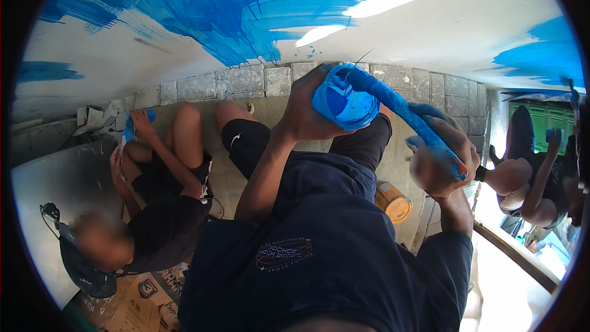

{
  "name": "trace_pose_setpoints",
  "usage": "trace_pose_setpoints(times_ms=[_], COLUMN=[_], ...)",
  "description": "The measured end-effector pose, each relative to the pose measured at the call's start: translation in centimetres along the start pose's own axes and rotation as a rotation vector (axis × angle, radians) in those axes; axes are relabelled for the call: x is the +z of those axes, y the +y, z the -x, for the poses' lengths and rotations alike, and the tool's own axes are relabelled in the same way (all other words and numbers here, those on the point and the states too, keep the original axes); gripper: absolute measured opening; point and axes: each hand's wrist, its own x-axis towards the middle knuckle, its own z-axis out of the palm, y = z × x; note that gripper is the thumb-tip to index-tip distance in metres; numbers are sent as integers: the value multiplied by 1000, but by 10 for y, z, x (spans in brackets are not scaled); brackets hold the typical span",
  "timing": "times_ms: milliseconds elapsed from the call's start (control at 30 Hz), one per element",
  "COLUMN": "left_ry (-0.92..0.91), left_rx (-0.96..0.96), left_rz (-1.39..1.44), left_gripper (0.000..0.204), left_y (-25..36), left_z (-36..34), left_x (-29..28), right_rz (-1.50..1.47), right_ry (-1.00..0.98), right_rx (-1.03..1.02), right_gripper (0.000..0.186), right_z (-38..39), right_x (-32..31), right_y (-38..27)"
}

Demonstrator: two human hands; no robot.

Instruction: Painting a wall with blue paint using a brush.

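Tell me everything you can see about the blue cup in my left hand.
The cup is a small, round, open-topped container smeared with light blue inside and out, with a darker blue patch inside. The coating hides what it's made of, and I can't tell how much paint it holds. Your left hand grips its side, with the mouth facing the camera. A blue-covered brush reaches over its rim from your right hand.
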Motion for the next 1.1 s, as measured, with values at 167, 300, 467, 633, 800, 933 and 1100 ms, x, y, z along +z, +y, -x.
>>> trace_pose_setpoints(times_ms=[167, 300, 467, 633, 800, 933, 1100], left_ry=[-55, -46, -46, -22, -43, -34, -13], left_rx=[-54, -17, -53, -80, -98, -80, -79], left_rz=[25, -37, -7, 33, 8, -14, 2], left_gripper=[87, 87, 86, 84, 85, 85, 86], left_y=[-6, -7, -9, -15, -17, -13, -14], left_z=[1, 0, 1, 8, 15, 13, 10], left_x=[-3, -5, -4, -1, 0, -3, -1], right_rz=[-8, -22, -78, -36, -90, -74, -198], right_ry=[13, 15, 20, -14, 32, 23, 156], right_rx=[-8, -6, 87, 41, 99, 94, 211], right_gripper=[42, 41, 40, 38, 39, 39, 38], right_z=[-3, -4, -6, -4, 8, 10, 10], right_x=[3, 5, 1, 3, 5, 4, 9], right_y=[0, 1, -4, -5, 0, -2, -1])
